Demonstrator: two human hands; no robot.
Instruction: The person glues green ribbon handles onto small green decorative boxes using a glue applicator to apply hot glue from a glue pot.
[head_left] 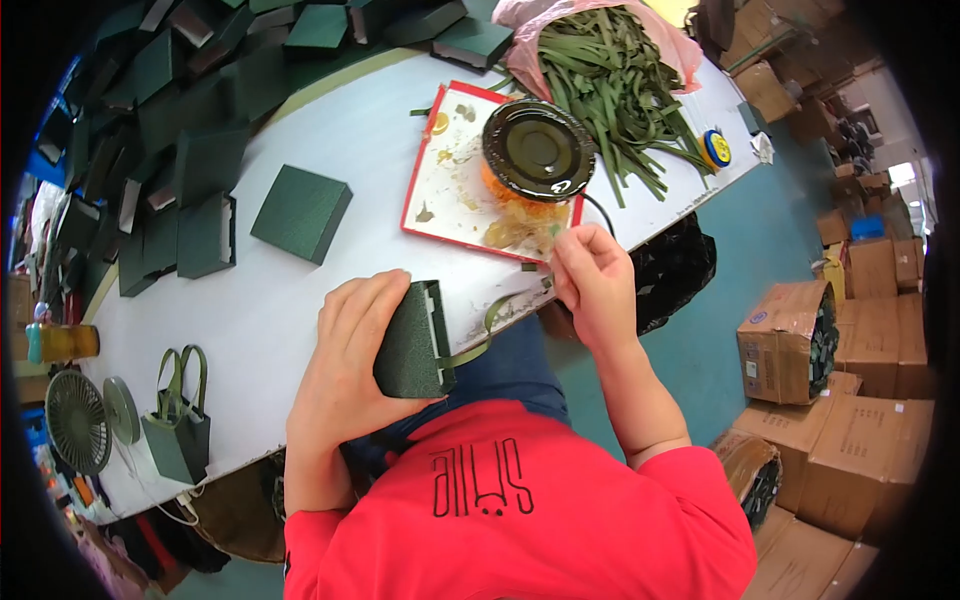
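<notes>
My left hand [345,350] is wrapped round a dark green box [412,345] at the table's front edge. From the box's open side a green ribbon [490,325] runs up toward my right hand [592,270]. The fingers of my right hand are pinched together beside the red-edged board [425,190]; what they hold, if anything, is too small to tell. On that board stands a round pot with a black top [538,148], with yellowish residue around it. Another green box [301,213] lies on the white table [370,130].
Many green boxes [205,160] are piled at the left. Green ribbons [610,85] fill a pink bag at the back. A small green bag with handles [178,445] and a fan [78,422] stand at left. Cardboard boxes [850,450] are stacked at right.
</notes>
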